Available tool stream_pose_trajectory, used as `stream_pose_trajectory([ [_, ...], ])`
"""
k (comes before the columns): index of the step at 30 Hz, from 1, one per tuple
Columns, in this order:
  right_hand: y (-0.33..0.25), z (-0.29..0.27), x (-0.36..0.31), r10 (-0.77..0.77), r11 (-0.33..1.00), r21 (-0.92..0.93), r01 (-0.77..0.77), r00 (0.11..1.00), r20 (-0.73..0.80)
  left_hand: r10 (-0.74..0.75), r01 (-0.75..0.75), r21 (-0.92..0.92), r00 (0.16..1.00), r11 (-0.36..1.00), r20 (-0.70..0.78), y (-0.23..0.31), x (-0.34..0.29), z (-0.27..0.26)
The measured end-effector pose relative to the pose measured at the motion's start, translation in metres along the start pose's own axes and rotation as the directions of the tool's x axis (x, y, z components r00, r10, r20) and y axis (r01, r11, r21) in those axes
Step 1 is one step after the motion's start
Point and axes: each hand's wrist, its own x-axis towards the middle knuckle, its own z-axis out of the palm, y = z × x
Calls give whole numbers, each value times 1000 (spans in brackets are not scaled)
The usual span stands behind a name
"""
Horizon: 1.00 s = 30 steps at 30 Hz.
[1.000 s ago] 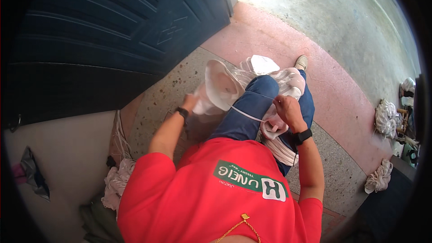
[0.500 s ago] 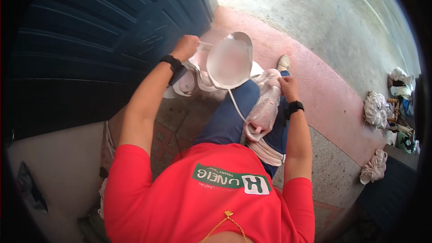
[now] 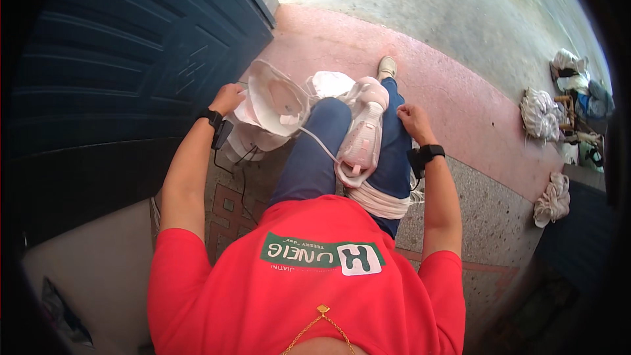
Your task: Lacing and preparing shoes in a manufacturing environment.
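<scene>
A white and pale pink shoe [image 3: 361, 141] lies lengthwise on my lap, its rounded toe pointing away from me. Left of it, a round white shoe piece [image 3: 273, 102] with a hollow, pinkish inside stands tilted beside my knee. From this piece a white cord [image 3: 321, 143] runs down to the near end of the shoe. My left hand [image 3: 228, 98] is closed at the piece's left edge; what its fingers grip is hidden. My right hand [image 3: 413, 121] is pinched closed above my right thigh, apart from the shoe. Anything between those fingers is too small to make out.
Other white shoe pieces [image 3: 246, 138] hang beside my left knee, and another [image 3: 330, 84] lies beyond it. A dark blue door [image 3: 144, 59] stands at left. White bundles [image 3: 542, 113] [image 3: 553, 200] lie at the right. Pink floor [image 3: 447, 112] stretches ahead.
The round piece has turned and shifted left, lower toward my left knee. Thin white strands seen at both hands earlier no longer show. The whole view has shifted somewhat.
</scene>
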Motion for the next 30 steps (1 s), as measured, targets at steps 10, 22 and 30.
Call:
stream_pose_trajectory([
  [10, -72, -4, -214, -235, 963, -107, 249, 964, 125, 287, -215, 246, 906, 945, -309, 39, -39, 14],
  [22, -95, 31, -215, -256, 759, -539, 367, 928, 270, 764, -813, -28, 533, 581, 364, 239, -135, 139],
  [30, -89, 25, -210, -228, 876, -369, 309, 942, 248, 698, -711, -158, 579, 685, 422, 241, -159, 189],
])
